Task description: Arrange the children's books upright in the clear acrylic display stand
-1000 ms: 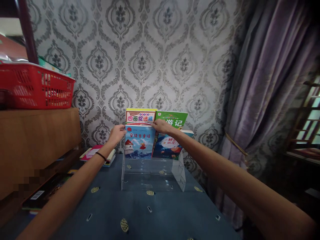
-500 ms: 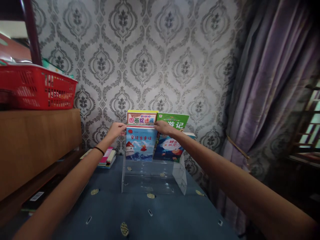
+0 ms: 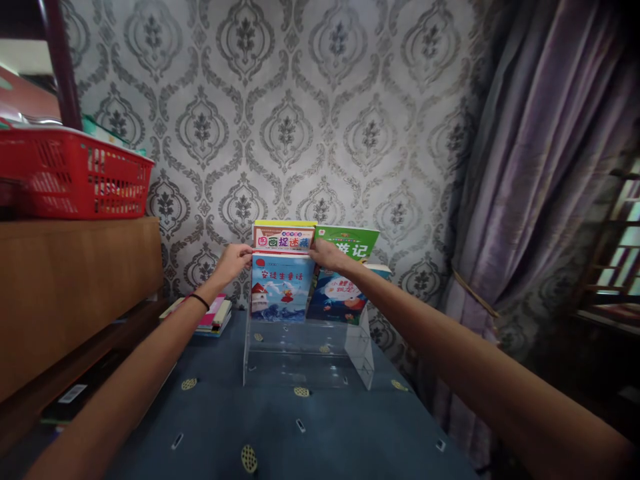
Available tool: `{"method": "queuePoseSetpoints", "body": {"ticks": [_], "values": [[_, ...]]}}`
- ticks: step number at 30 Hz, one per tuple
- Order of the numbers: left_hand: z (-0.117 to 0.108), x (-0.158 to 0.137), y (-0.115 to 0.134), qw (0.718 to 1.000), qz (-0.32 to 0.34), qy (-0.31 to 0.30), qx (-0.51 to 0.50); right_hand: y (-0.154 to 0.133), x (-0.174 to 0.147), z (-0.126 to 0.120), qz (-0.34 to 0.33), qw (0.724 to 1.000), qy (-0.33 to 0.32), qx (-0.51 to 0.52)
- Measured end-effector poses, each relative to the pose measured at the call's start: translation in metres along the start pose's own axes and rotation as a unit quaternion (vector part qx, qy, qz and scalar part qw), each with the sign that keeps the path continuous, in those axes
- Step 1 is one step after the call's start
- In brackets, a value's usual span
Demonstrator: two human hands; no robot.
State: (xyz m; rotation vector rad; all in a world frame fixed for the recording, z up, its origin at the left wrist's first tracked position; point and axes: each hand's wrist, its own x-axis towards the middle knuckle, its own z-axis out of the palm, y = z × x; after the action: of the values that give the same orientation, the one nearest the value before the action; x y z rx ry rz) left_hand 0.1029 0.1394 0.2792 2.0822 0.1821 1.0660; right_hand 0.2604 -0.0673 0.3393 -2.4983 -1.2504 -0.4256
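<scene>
A light-blue picture book (image 3: 281,290) stands upright in the middle tier of a clear acrylic book rack (image 3: 300,343). Its top left corner is pinched by my left hand (image 3: 233,261), and my right hand (image 3: 325,255) has closed fingers at the top right corner. Behind it, in the top tier, stand a book with a brown and white cover (image 3: 281,237) and a green book (image 3: 367,235), partly covered by my right hand. Beside the light-blue book leans a dark-blue book (image 3: 335,300). The fingertips of my right hand are partly hidden.
Left of the rack lies a stack of books (image 3: 217,319) on the blue patterned tablecloth (image 3: 280,433). A red plastic basket (image 3: 120,183) sits on a wooden cabinet (image 3: 100,267) at the left. Patterned wallpaper (image 3: 330,153) is behind, a purple curtain (image 3: 510,200) to the right.
Almost nothing differs. Both hands stay at the top corners of the light-blue book, which remains in the same spot on the rack.
</scene>
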Motion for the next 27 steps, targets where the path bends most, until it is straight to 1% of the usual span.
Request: {"method": "queuePoseSetpoints", "body": {"ticks": [3, 5, 13, 16, 19, 25, 27], "values": [[0.000, -0.002, 0.002, 0.999, 0.031, 0.004, 0.041, -0.001, 0.000, 0.000, 0.002, 1.000, -0.001, -0.009], [0.000, -0.003, 0.003, 0.998, 0.036, 0.013, 0.055, -0.001, 0.000, 0.001, 0.003, 1.000, -0.002, -0.018], [0.006, -0.008, -0.004, 0.997, -0.033, 0.068, -0.015, -0.005, 0.000, 0.000, -0.009, 0.999, -0.010, -0.049], [0.006, -0.010, -0.008, 0.997, -0.054, 0.057, -0.027, -0.006, -0.001, -0.002, -0.013, 0.998, -0.015, -0.059], [0.005, -0.012, -0.009, 0.997, -0.058, 0.041, -0.031, -0.007, -0.001, -0.004, -0.020, 0.998, -0.018, -0.064], [0.008, -0.015, -0.004, 0.999, -0.026, 0.013, -0.016, -0.008, -0.005, -0.009, -0.036, 0.997, -0.029, -0.057], [0.009, -0.017, -0.003, 0.999, -0.005, 0.019, 0.028, -0.008, -0.007, -0.010, -0.041, 0.997, -0.028, -0.057]]}}
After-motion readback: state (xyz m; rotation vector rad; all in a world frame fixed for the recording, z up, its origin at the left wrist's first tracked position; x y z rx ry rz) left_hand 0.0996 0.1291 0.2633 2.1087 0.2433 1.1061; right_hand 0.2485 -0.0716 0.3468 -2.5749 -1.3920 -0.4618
